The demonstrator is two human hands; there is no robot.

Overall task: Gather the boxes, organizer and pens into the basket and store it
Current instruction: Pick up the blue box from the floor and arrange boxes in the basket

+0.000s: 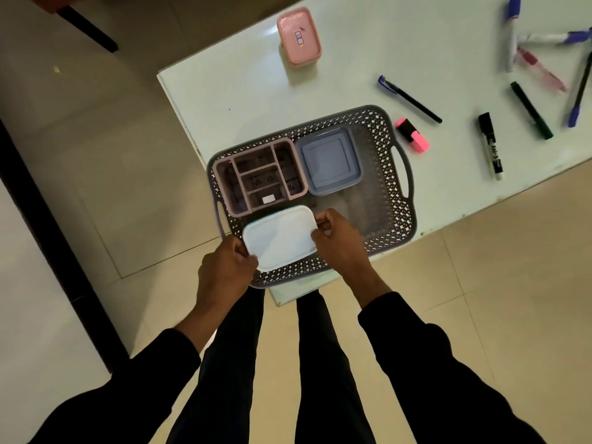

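Lowering white box into basket near corner, beside organizer and blue box. Left hand and right hand pinching its opposite ends. Judging boxes step underway; next, releasing, then reaching across counter for pink box and pens.

Prob. office: whiteboard markers, pens on glass-top table, tiled floor.

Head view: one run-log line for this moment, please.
both hands: left hand, right hand grip white lidded plastic box | over grey perforated plastic basket | pink lidded box on table
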